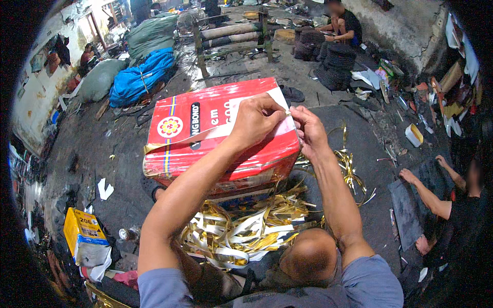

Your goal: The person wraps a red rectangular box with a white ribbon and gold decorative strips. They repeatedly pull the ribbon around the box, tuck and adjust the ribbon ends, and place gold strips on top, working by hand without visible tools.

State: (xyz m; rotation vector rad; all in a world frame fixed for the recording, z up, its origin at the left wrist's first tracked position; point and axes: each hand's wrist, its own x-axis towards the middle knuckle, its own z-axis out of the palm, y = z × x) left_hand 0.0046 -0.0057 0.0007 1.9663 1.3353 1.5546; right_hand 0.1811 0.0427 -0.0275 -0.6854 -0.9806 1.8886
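A red cardboard box [195,159] wrapped in clear film stands in front of me. Across its top runs a narrow gold strip [172,142], passing under my left wrist. My left hand [257,122] lies over the box top, its thumb and fingers pinched at a small pale strip end [288,112] by the right edge. At that same end my right hand [309,131] is closed, its fingers curled down against the box's right side. Between my legs and the box lies a heap of gold and white strips [241,231]. The part of the strip beneath my left hand is hidden.
Loose gold strips [349,169] spill right of the box. A yellow-blue carton [84,231] sits at left. Beyond lie a blue sack [141,77] and a metal frame with rollers [231,35]. One person [345,25] sits far off; another [444,205] handles a dark sheet at right.
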